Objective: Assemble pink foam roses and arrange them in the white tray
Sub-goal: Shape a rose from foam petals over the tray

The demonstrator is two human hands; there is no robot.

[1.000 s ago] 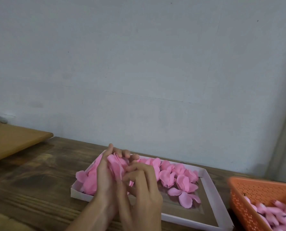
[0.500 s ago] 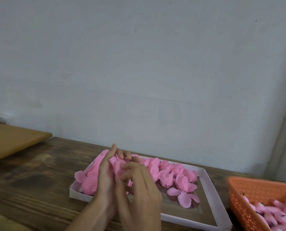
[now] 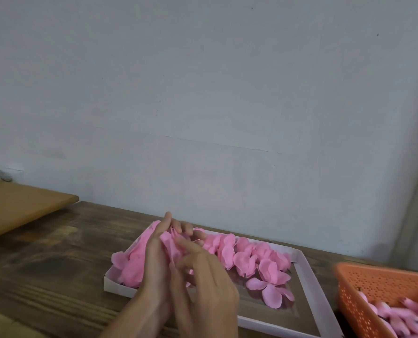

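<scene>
Both hands (image 3: 178,272) pinch soft pink petals (image 3: 171,242).

Petals (image 3: 264,262) in tray (image 3: 310,284) (table-top (image 3: 56,264)), basket (image 3: 374,284) right

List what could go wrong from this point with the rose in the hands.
1. The left hand and right hand work pink petals above the white tray; a slipped petal might blend into the loose petals below.
2. A petal lobe overhangs the tray's left edge and may get nudged onto the wooden table.
3. The orange basket sits close to the right and could be bumped.
</scene>
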